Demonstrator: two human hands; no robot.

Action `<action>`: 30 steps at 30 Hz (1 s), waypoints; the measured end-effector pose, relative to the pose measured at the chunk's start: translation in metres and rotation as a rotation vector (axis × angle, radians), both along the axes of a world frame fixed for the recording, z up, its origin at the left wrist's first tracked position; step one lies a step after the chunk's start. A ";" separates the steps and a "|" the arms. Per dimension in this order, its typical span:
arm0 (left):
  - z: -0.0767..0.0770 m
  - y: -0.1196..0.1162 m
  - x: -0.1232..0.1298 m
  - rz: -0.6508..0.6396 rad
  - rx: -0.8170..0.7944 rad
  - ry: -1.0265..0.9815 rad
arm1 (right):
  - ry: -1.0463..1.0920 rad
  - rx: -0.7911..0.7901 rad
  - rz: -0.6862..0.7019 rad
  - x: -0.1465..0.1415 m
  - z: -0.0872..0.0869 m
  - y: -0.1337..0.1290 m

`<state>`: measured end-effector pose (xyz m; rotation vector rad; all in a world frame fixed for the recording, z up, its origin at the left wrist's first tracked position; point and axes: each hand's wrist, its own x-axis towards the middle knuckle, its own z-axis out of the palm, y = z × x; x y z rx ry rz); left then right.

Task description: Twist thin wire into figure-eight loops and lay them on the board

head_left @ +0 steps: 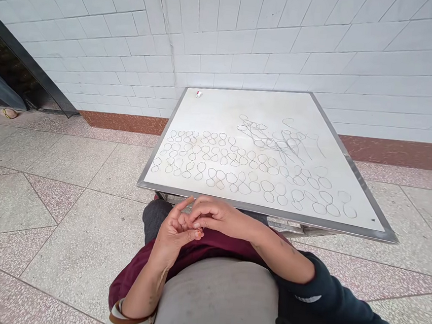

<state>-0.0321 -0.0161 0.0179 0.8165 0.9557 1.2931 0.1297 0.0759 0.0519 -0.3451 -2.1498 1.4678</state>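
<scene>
Both hands meet over my lap, just in front of the white table's near edge. My left hand (175, 229) is palm up with its fingers curled, its thumb and fingers closed around something too small to make out. From the right, my right hand (214, 215) reaches across, its bent fingers and thumb pinched at the left hand's fingertips. A thin wire-like bit seems to show between them. On the white table (214, 106) lie many thin dark loops, joined in figure-eight shapes (267, 190) in rows, and a tangled pile of thin loops (287, 138) at the back right.
A small red and white item (198, 94) lies in the table's back left corner. The metal rim (264, 212) runs close in front of my hands. Behind stands a white tiled wall (227, 46) with hanging cords (170, 35). A slipper (9, 113) is on the floor at the far left.
</scene>
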 end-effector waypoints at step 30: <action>0.006 -0.005 -0.003 0.437 0.159 0.687 | 0.117 -0.389 -0.325 -0.022 -0.030 -0.026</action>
